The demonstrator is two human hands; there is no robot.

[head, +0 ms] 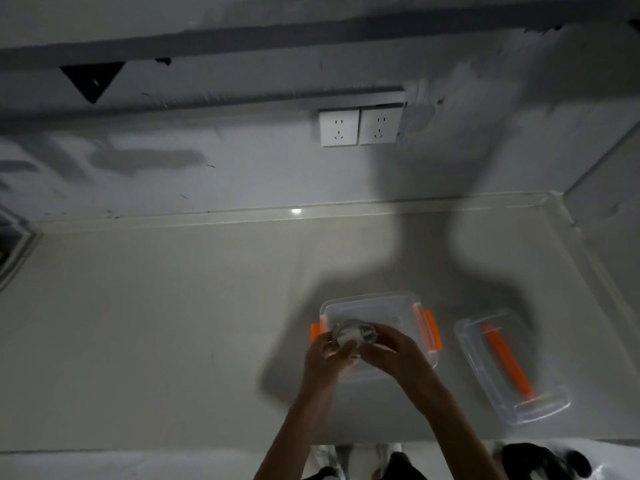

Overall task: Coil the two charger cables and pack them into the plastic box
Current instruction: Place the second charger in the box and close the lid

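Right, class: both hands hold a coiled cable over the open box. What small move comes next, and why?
Probably lower the coiled cable into the plastic box: the left hand and right hand grip it over the box, and the lid lies off beside it.

A white cable [349, 336], wound into a small tight coil, is held just above the near left corner of the box [398, 306]. The box is clear plastic with orange end latches, lidless, upright on the counter [173, 341].
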